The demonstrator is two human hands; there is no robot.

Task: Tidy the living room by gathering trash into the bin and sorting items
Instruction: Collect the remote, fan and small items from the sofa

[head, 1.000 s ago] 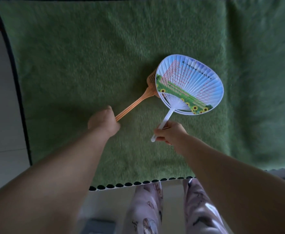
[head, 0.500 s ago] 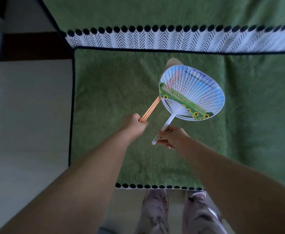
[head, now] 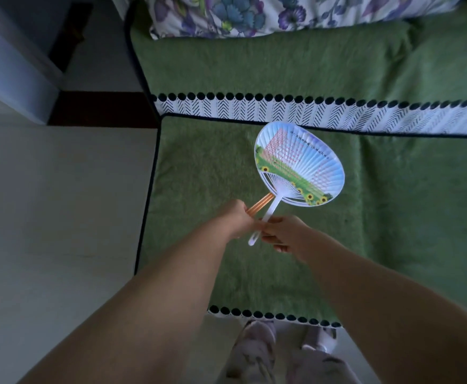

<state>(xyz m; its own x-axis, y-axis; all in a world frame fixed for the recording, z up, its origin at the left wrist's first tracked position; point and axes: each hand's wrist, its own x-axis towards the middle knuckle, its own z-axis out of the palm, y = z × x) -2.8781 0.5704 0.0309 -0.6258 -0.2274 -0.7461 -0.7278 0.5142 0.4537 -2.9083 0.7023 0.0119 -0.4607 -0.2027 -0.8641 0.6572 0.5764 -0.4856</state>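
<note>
Gripping an orange plastic handle (head: 260, 204) in the left hand (head: 237, 217) and a round printed plastic fan (head: 298, 164) in the right hand (head: 284, 231), a person holds both shafts side by side, pointing away.

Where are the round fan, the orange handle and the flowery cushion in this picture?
round fan (head: 300, 162), head view, on its printed face.
orange handle (head: 260, 204), head view, on the stretch showing below the fan.
flowery cushion (head: 254, 15), head view, on its flowered fabric.
</note>
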